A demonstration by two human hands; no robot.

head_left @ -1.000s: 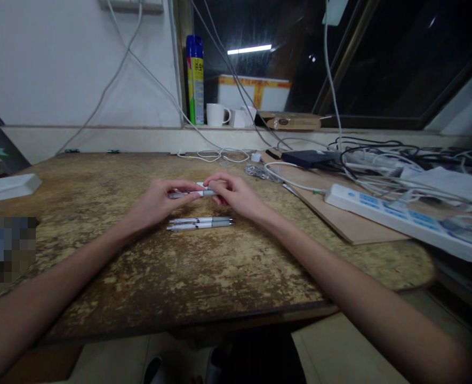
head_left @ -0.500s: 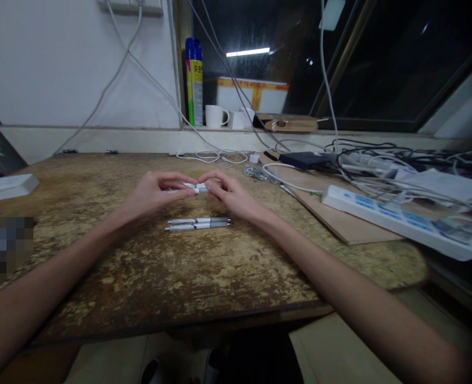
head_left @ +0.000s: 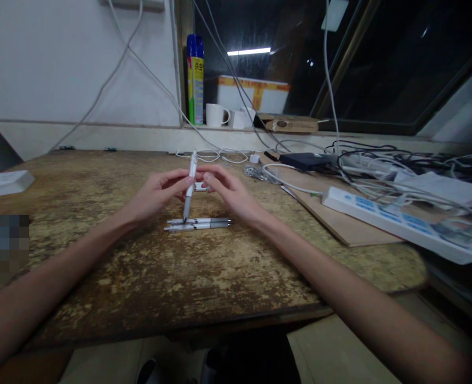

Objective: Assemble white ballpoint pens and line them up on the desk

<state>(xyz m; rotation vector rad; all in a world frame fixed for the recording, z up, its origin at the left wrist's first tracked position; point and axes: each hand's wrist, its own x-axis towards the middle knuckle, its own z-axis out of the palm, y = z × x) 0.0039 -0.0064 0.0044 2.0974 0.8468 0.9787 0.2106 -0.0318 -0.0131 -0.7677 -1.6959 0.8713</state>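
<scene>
- White-and-grey slim pen (head_left: 189, 191), one, stands nearly upright between the two hands, its grey end pointing down.
- One bare left hand (head_left: 164, 188) pinches this pen about its middle, thumb and fingers closed on it.
- One bare right hand (head_left: 228, 191) curls loosely at the pen's other side, thumb and forefinger slightly parted; whether its fingertips touch the pen, I cannot tell.
- Two matching white-and-grey pens (head_left: 215, 225) lie side by side just nearer the body than the hands, both crosswise; whether the held pen's tip touches them is unclear.
- One small white item (head_left: 200, 187) shows between the hands, partly hidden.
- One worn brown-and-yellow wooden table (head_left: 180, 277) spreads beneath both hands.
- One long white power strip (head_left: 364, 210) with blue sockets lies well to the right of the right hand, partly over one flat brown board (head_left: 340, 228).
- One white mug (head_left: 215, 114) and one blue-capped yellow spray can (head_left: 196, 80) stand on the ledge beyond the hands.
</scene>
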